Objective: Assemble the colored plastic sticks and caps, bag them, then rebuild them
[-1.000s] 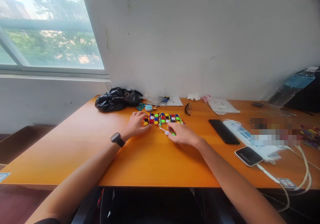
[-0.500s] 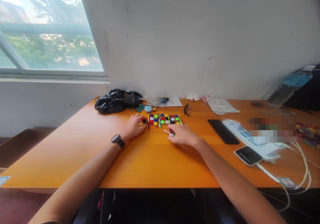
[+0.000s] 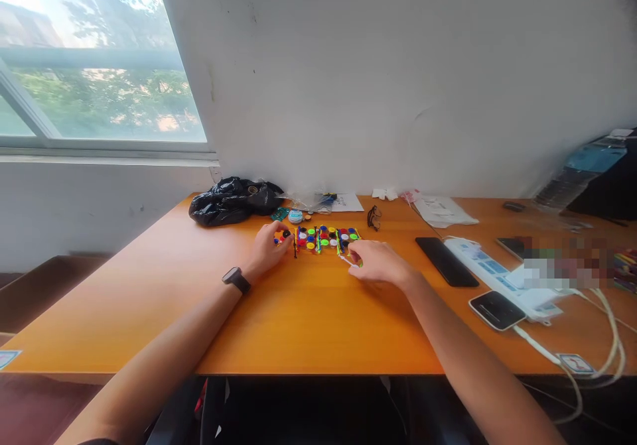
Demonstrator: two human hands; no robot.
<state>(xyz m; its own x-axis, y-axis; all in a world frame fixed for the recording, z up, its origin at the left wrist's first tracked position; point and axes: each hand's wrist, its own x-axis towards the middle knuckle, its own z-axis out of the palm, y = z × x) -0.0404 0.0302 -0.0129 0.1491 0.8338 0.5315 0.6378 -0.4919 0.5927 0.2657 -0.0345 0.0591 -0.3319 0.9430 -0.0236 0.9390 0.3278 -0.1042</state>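
Observation:
A row of small coloured round caps [image 3: 326, 237] lies on the table, split into groups by thin coloured sticks. My left hand [image 3: 269, 249] is at the row's left end, its thumb and fingers curled around a few caps, one of them a black cap [image 3: 286, 234]. Just right of its fingertips stands out a thin dark stick [image 3: 295, 249]. Beside the right end of the row, my right hand [image 3: 375, 262] pinches a small white stick [image 3: 347, 260], with a bit of green near the fingers. Its far part is hidden by the hand.
A black plastic bag [image 3: 233, 203] lies at the back left. Glasses [image 3: 374, 217] and papers [image 3: 442, 211] lie behind the row. On the right are a black phone [image 3: 446, 261], a white power strip [image 3: 480, 264], a white-edged device [image 3: 496, 310] and cables.
My right hand has moved to the right with the white stick, towards the row's right end. My left hand has shifted slightly and uncovers more of the black cap.

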